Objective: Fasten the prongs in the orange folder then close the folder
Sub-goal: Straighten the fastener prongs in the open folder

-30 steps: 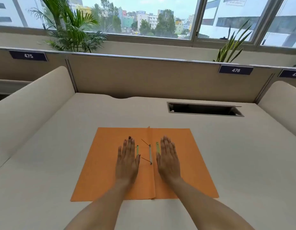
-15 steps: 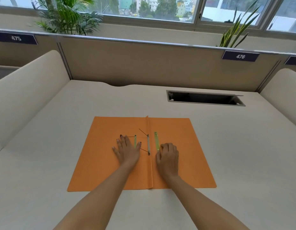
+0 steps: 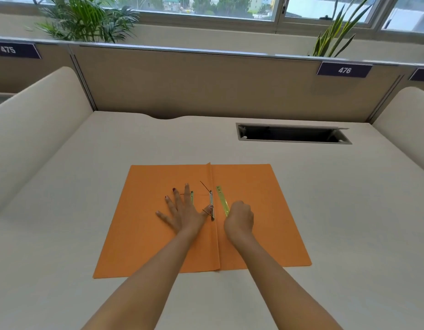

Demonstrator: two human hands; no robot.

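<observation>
An orange folder (image 3: 253,186) lies open and flat on the desk in front of me. At its centre fold sits a metal fastener base (image 3: 211,203) with two thin prongs (image 3: 205,185) sticking up and out to the left. My left hand (image 3: 182,210) presses flat on the left half, fingers spread, thumb touching the lower prong. A small green slider (image 3: 192,197) lies by its index finger. My right hand (image 3: 239,219) is curled on the lower end of a yellow-green fastener bar (image 3: 221,198), just right of the fold.
The beige desk (image 3: 63,222) is boxed in by partition walls (image 3: 194,84) at the back and padded side dividers (image 3: 37,125) left and right. A rectangular cable opening (image 3: 293,135) lies at the back right. Potted plants (image 3: 87,17) stand behind the partition.
Both hands lay flat on the folder. The left hand spread and shifted left, with its thumb at the prong. The right hand curled onto the yellow-green bar. My view tilted downward.
</observation>
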